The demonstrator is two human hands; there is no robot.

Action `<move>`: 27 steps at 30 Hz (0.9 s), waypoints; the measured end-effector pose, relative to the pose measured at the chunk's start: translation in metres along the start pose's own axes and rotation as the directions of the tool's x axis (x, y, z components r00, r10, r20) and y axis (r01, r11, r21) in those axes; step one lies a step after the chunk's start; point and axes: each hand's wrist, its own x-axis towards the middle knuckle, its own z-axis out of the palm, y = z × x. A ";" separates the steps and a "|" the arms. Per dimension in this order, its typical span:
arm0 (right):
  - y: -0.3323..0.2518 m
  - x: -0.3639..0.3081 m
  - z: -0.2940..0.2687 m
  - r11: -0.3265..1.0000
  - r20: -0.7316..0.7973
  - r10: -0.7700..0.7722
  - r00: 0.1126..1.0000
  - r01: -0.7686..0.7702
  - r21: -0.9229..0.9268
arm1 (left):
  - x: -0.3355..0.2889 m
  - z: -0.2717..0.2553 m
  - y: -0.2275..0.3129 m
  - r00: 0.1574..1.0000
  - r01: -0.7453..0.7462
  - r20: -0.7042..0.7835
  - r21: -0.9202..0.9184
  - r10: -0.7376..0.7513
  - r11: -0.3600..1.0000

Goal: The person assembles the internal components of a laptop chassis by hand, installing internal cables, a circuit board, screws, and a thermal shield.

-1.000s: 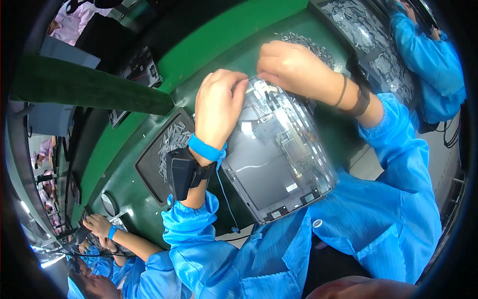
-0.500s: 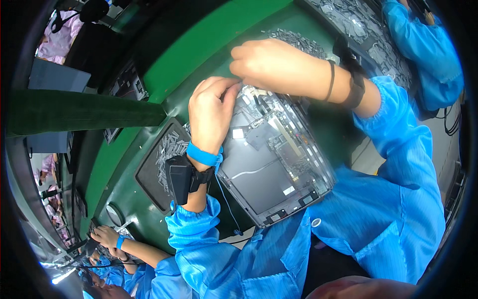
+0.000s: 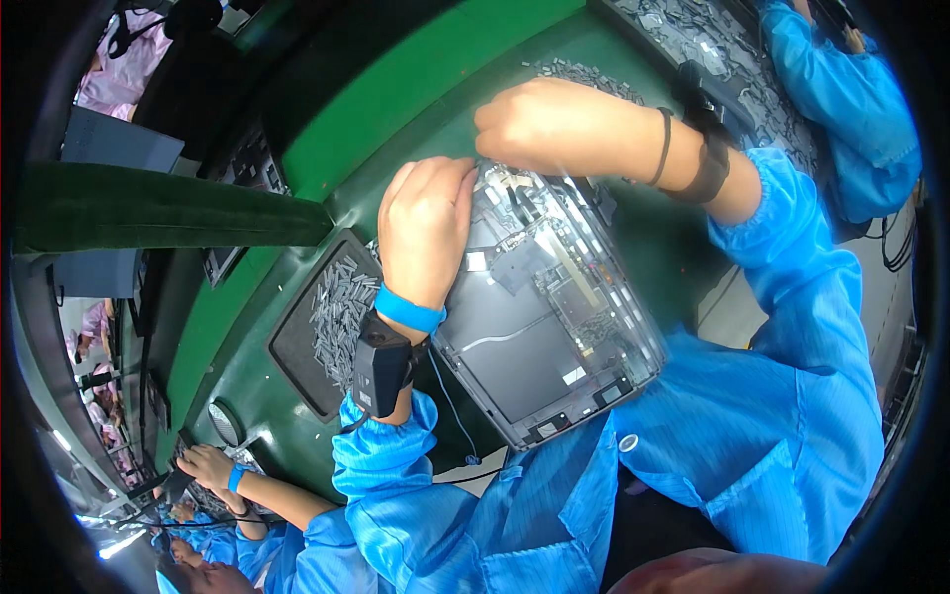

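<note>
A flat grey metal electronics housing [image 3: 510,371], like an open tablet or laptop body, lies tilted before me with its circuit boards, cables and flat cells showing. My left hand [image 3: 424,228] is at its far left edge, back of the hand up, fingers bent and pressed together near the far corner. Just beside it, over the far end of the housing, my right hand [image 3: 529,124] is closed with knuckles up. The fingertips of both hands are mostly hidden, and whatever they pinch cannot be made out.
Left of the housing is a dark tray [image 3: 294,346] holding small grey strips [image 3: 341,322]. More small pieces [image 3: 584,77] lie beyond my right hand. A green post [image 3: 178,213] rises at left. A co-worker's hand [image 3: 206,465] works at lower left; another person's blue sleeve [image 3: 841,94] shows upper right.
My right hand has shifted slightly right and turned. My left hand has rolled, its thumb now tucked out of sight, and the black device on that wrist has turned along. The housing has barely moved.
</note>
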 end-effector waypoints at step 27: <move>0.000 -0.016 -0.001 0.999 -0.219 -0.006 0.976 -0.001 -0.035 | -0.045 -0.043 0.070 0.953 0.147 0.233 0.198 -0.193 0.969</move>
